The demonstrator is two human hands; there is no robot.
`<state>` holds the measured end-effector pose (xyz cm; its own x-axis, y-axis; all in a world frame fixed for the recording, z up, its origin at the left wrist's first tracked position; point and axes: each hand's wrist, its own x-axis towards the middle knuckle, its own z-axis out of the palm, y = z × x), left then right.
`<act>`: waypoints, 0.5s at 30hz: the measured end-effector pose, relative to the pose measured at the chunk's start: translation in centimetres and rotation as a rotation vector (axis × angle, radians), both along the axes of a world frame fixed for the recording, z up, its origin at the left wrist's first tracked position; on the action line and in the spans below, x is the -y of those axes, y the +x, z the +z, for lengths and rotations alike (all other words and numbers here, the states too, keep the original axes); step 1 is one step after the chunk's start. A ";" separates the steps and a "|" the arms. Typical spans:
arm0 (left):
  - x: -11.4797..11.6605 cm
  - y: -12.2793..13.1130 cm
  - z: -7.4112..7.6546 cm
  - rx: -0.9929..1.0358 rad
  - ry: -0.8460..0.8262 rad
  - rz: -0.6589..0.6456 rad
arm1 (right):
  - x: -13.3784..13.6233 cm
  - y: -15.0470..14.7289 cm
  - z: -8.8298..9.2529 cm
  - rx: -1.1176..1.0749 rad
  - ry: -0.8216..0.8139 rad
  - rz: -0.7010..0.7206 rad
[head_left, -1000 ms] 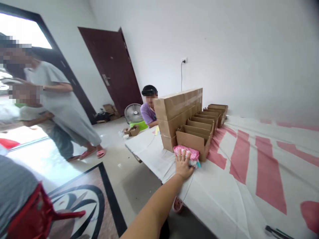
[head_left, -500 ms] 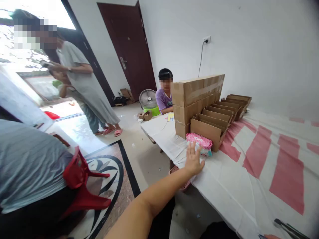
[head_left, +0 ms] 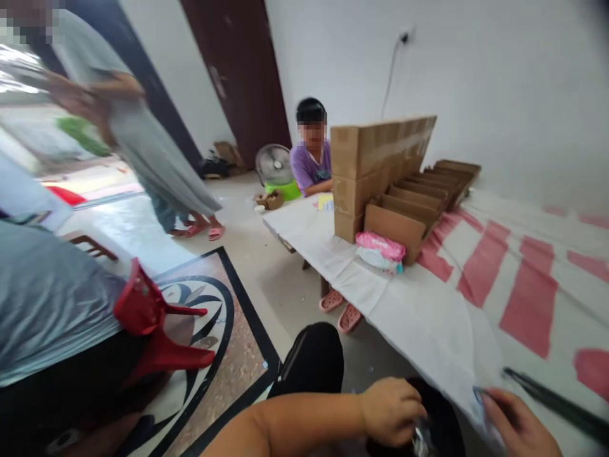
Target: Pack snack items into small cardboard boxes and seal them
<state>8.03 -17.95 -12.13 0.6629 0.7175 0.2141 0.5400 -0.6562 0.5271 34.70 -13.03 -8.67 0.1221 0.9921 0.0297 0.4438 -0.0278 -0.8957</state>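
My left hand (head_left: 394, 411) is over my lap at the bottom, below the table's near edge. Its fingers are curled, and a small shiny crinkled thing (head_left: 421, 439) shows at the fingertips, too blurred to name. At the lower right, my right hand (head_left: 516, 424) pinches a small thin piece with a bluish edge (head_left: 478, 397) at the table edge. A long dark narrow tool (head_left: 554, 397) lies beside that hand; its kind is blurred. A pink-and-white soft pack of wipes (head_left: 380, 249) rests against the nearest open cardboard box (head_left: 394, 227).
Taped cartons (head_left: 349, 152) stand stacked behind a row of open boxes on the cloth-covered table (head_left: 428, 317). A person in purple (head_left: 311, 165) sits beyond. Left are a red plastic chair (head_left: 137, 298), a person in grey (head_left: 52, 285) and a standing person (head_left: 128, 133). A fan (head_left: 276, 164) stands behind.
My left hand has drawn back from the wipes pack to my lap, its spread fingers now curled. More of my right hand shows. The view has tilted down.
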 end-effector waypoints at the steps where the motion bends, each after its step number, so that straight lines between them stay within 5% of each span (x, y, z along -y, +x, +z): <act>1: 1.0 -0.3 -0.6 -0.019 -0.085 0.034 | 0.8 -0.2 0.3 -0.013 0.005 -0.017; 4: 2.0 -1.2 -1.4 -0.065 -0.344 0.113 | 2.0 -0.5 0.9 -0.033 0.025 -0.014; 7: 1.3 -1.0 -0.4 -0.035 -0.453 0.147 | 2.2 -0.9 1.5 -0.058 0.048 -0.043; 12: -1.7 -0.7 5.4 0.301 -0.318 0.233 | 1.6 -4.5 4.0 -0.119 0.049 -0.023; 15: -7.0 -3.8 9.9 0.537 -0.319 0.414 | 1.5 -6.9 5.3 -0.106 0.077 0.040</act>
